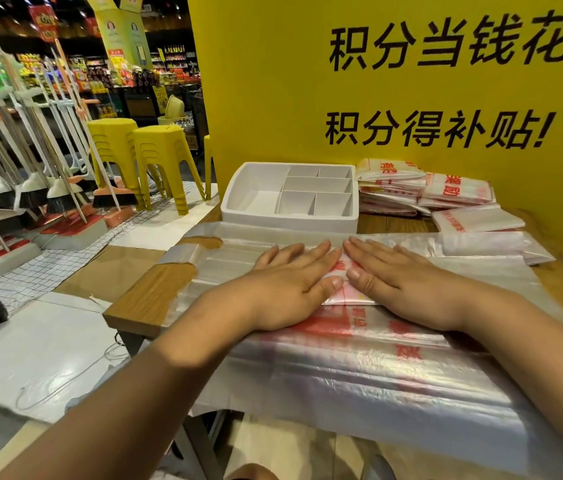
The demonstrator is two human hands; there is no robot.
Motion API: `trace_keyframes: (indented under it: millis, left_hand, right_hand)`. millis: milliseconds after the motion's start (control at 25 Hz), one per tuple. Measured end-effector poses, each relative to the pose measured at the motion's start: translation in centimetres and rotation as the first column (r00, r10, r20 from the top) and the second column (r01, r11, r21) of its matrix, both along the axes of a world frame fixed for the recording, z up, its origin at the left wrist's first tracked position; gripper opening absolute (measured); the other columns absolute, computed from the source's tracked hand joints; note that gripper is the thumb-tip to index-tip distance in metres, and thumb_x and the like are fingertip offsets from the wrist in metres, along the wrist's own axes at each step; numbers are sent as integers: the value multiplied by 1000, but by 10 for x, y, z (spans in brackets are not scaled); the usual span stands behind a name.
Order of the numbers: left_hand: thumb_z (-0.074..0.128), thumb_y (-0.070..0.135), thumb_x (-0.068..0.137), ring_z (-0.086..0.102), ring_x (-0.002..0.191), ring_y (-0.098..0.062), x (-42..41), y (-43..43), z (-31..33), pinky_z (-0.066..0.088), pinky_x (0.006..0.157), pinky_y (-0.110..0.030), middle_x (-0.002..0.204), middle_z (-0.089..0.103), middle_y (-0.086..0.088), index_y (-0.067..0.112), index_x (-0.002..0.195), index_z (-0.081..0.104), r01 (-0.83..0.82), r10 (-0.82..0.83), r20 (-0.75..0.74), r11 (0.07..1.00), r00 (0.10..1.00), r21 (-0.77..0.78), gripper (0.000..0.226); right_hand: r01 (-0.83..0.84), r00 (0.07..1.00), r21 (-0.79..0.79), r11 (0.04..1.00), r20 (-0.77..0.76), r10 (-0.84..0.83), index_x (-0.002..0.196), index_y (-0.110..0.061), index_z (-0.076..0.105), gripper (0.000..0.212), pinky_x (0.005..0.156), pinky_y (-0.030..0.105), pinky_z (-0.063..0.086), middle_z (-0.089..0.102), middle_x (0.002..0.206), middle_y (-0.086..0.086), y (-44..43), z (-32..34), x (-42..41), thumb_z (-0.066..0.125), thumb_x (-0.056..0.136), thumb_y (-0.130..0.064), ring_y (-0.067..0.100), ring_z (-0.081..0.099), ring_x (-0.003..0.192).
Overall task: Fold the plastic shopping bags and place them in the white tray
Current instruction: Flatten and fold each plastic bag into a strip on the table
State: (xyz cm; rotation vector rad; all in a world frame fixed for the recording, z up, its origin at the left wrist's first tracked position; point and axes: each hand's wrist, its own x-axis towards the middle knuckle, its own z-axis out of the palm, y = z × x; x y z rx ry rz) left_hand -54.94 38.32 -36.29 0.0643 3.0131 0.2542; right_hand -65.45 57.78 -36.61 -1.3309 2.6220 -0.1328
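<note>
Left hand [294,275] and right hand [394,275], fingers straight and together, press 1 folded bag [346,292] flat on the table [148,299], near the white tray [259,188]. Good practice: sweep outward, expelling air before creasing.

My left hand [294,282] and right hand [398,283] cover most of the small folded white plastic bag with red print [344,295], so I cannot read its lettering. The wide translucent plastic bag [377,379] beneath runs off the frame's lower right edge. The yellow wall panel [273,81] has its black lettering cut at the right, and the distant shop shelves [172,67] are too small to make out.
</note>
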Motion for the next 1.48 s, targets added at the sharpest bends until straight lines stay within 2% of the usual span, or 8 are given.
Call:
trace_keyframes:
  millis: [160, 320, 480, 680, 840, 1000, 1200, 1480]
  left_hand:
    - [12, 61, 101, -6, 152, -10, 1, 1, -1, -9, 123, -42, 165, -6, 22, 44, 157, -1, -5, 5, -2, 1000, 1000, -20, 59]
    - [16, 63, 100, 13, 149, -17, 3, 5, 10, -2, 123, -47, 160, 27, 8, 40, 155, 24, -30, 21, -96, 995, 995, -94, 61]
    - [22, 50, 104, 39, 116, -17, 22, 15, 20, 19, 116, -43, 109, 48, 5, 33, 134, 57, -74, 9, -300, 976, 954, -206, 49]
    - [47, 42, 100, 41, 107, -13, 26, 19, 4, 38, 98, -37, 105, 50, 10, 28, 104, 64, -11, 50, -455, 996, 889, 88, 23]
    - [52, 47, 97, 49, 117, -16, 17, 17, 1, 42, 103, -40, 122, 58, 6, 32, 113, 52, -56, 130, -320, 972, 938, 228, 21]
    - [37, 58, 100, 32, 143, -20, 16, 23, 3, 23, 119, -45, 152, 43, 2, 30, 146, 38, -90, 120, -149, 978, 982, 189, 54]
    - [28, 57, 103, -5, 152, -4, 18, 9, 9, -9, 123, -39, 166, 0, 18, 43, 157, 11, -65, 63, 22, 986, 998, 151, 58]
    - [36, 56, 102, -5, 152, -6, 14, 3, 9, -7, 124, -40, 166, -1, 19, 47, 156, 10, -66, 57, 73, 990, 996, 126, 61]
  right_hand:
    - [-2, 1000, -83, 997, -24, 0, 156, -41, -2, 73, 124, 32, -5, -6, 160, -25, 0, -5, 0, 12, 91, -70, -3, -10, 148]
    - [-35, 998, -395, 918, -70, 8, 147, -36, 44, 62, 120, 34, 25, 38, 152, -19, 7, -10, -5, 36, 93, -66, 3, 29, 143]
    - [-20, 984, -556, 831, -160, -84, 114, -31, 69, 38, 101, 32, 41, 60, 119, -15, 13, -8, -11, 50, 92, -55, 9, 52, 117]
    - [21, 984, -514, 857, -141, -109, 117, -40, 69, 52, 103, 36, 40, 53, 117, -19, 14, -7, -8, 50, 82, -73, 5, 46, 118]
    - [-13, 982, -483, 875, -173, -81, 123, -38, 66, 52, 104, 39, 42, 56, 119, -18, 14, -6, -7, 44, 87, -69, 7, 47, 119]
    - [-25, 998, -408, 913, -61, 1, 139, -39, 52, 57, 116, 36, 32, 50, 142, -20, 16, -6, -8, 39, 91, -66, 0, 38, 134]
    - [-11, 989, -254, 967, 140, 48, 145, -58, 31, 65, 124, 32, 12, 22, 156, -34, 27, 2, -15, 40, 83, -74, -8, 12, 146]
    - [122, 963, -309, 943, 267, -37, 149, -50, 32, 81, 112, 19, 27, 34, 149, -29, 32, 4, -19, 61, 75, -65, -4, 35, 135]
